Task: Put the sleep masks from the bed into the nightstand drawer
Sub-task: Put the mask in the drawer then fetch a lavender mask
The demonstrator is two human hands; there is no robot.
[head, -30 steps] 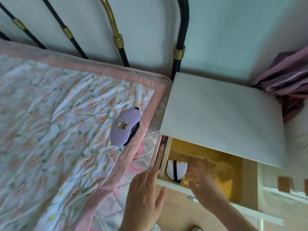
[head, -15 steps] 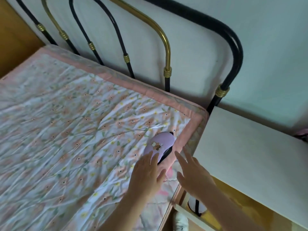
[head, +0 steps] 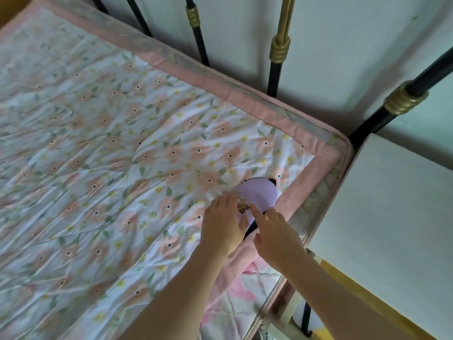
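Near the bed's [head: 122,148] right corner, beside the nightstand [head: 392,217], your left hand [head: 224,223] lies flat, fingers spread, on the lilac sleep mask [head: 258,193]. Your right hand [head: 275,230] touches it with index extended, gripping nothing. Half a second ago both hands hovered short of it.

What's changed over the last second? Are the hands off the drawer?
Yes. Both hands left the drawer and came to the lilac sleep mask at the quilt corner; left hand and right hand now touch it. The mask hasn't moved; the white mask stays in the drawer.
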